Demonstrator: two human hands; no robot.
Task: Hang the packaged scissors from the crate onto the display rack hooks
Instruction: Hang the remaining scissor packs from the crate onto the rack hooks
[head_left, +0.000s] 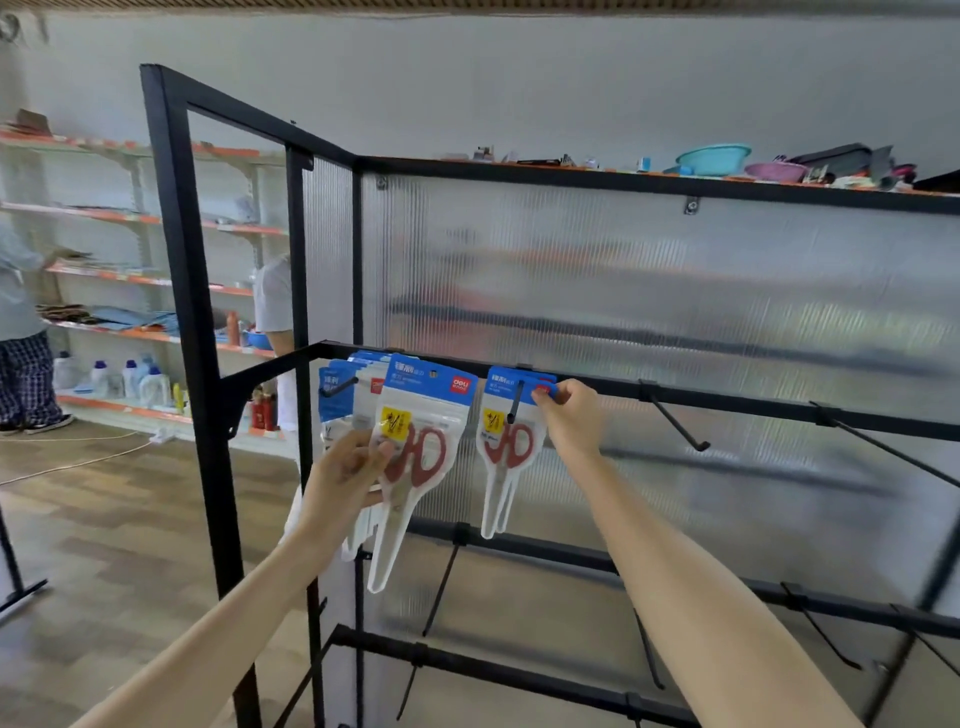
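My left hand (347, 470) grips a stack of packaged scissors (415, 452), with red handles and blue header cards, held up in front of the black display rack (675, 397). My right hand (569, 415) pinches the blue header of another scissors package (506, 441) that hangs on a black hook (515, 402) of the upper bar. More packages (337, 395) hang on the hook at the far left. The crate is not in view.
Bare hooks (675, 423) stick out along the upper bar to the right, and others (441, 582) from the lower bars. A ribbed translucent panel (623, 286) backs the rack. Store shelves (130, 218) and two people stand at the left, over a wooden floor.
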